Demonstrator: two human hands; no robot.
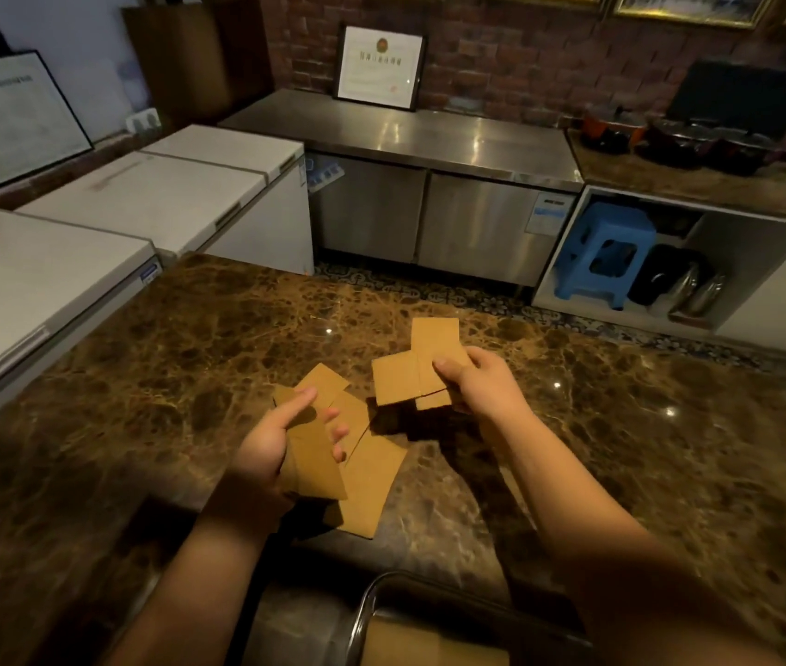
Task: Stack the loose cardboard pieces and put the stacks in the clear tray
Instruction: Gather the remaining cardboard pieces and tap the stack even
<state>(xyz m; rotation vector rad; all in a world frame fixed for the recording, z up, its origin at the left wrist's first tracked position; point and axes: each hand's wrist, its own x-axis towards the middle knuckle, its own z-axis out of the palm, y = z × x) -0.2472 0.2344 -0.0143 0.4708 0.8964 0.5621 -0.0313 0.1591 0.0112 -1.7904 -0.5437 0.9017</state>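
Left hand [266,449] gripping fanned cardboard pieces [319,454], right hand [487,384] pinching crossed cardboard pieces [417,372] — fingers curled on both, above marble worktop [165,377]

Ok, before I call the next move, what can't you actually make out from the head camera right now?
- Clear tray: not identifiable; the curved-rimmed thing at the bottom edge is cut off and dark.
- Count of cardboard pieces in the left hand: they overlap, and the fingers cover them.
- Pieces in the right hand: the palm hides their lower edges.
- Framed certificate text: too small.
- Items on the far right counter: dim, blurred.
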